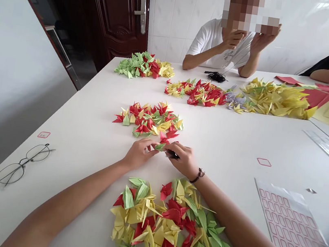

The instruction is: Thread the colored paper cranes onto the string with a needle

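Origami crane: a red-and-green origami crane [160, 145] is held at the fingertips, between the two hands, in the head view.

Left hand: the left hand [139, 153] is curled, with its fingers [149, 147] pressed together and pinching the crane's left end.

Right hand: the right hand [183, 160] is curled too, with its fingers [171, 146] pinching a dark strand [172, 154] against the crane. Whether the strand is thread cannot be told. A dark beaded bracelet [197, 175] is worn on the wrist.

Work at the fingertips: the crane and the strand are being handled together, just above the table.

Holders: loose heaps are borne directly by a white table [230, 137]. A large heap of red, yellow and green cranes [164, 226] lies just nearer the body than the fingers, and a smaller mixed heap [148, 118] lies just beyond them. Further beyond the fingers lie a red-and-yellow heap [196, 92], a mostly yellow heap [275, 99] and a green, red and yellow heap [143, 66].

Rest: wire-rimmed glasses [24, 164] lie well left of the fingers, and a sheet of pink-outlined labels [290, 235] lies to their right. Far beyond the fingers, a black bundle [216, 77] lies before a co-worker's hands [254, 40].
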Motion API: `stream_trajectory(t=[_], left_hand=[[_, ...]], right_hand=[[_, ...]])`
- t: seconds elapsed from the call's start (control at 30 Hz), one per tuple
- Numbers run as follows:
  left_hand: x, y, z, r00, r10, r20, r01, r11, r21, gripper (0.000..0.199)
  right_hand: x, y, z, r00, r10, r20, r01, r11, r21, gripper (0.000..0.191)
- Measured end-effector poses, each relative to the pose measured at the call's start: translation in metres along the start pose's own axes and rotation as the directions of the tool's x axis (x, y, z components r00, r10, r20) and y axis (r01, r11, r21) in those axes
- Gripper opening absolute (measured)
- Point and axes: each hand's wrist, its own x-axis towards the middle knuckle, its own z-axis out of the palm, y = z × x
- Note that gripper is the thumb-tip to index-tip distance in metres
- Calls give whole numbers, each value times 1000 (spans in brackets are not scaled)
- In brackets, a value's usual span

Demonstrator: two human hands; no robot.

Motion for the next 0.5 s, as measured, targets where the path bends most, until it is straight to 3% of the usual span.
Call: stream_trajectory(t=[0.17, 0.3, 0.5], left_hand=[[0, 4, -1, 1000, -6, -14, 7, 1000, 12, 20], [0, 4, -3, 992, -113, -46, 111, 993, -48, 20], [3, 2, -4, 966, -257, -39, 246, 951, -185, 23]], right_hand=[[-2, -5, 2, 997, -77, -11, 76, 997, -32, 20], [-3, -5, 2, 993, -122, -9, 121, 992, -34, 18], [-3, -6, 2, 993, -89, 78, 91, 996, -20, 19]])
